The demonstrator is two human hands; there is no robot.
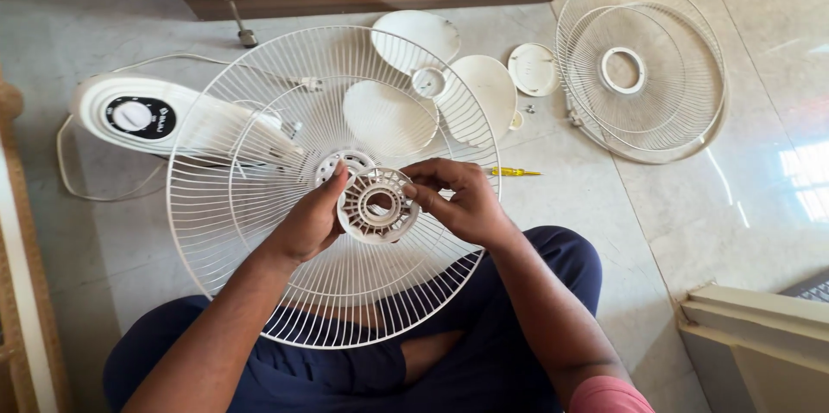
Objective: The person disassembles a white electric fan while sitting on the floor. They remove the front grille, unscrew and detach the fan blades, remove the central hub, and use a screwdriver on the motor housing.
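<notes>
A white plastic ring nut (377, 205) is held over the middle of a white wire guard (259, 231) that rests on the person's lap, the left hand (313, 221) pinching its left edge and the right hand (462, 203) gripping its right edge with curled fingers. Behind the guard lie the fan body (138, 117), the blade (432, 76) and a round cap (532, 69) on the floor. A yellow screwdriver (515, 172) lies near the right hand, and a second guard (641, 67) lies well apart to the right.

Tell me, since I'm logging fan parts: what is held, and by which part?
A white ribbed plastic ring, held by its outer rim between left hand and right hand.
</notes>
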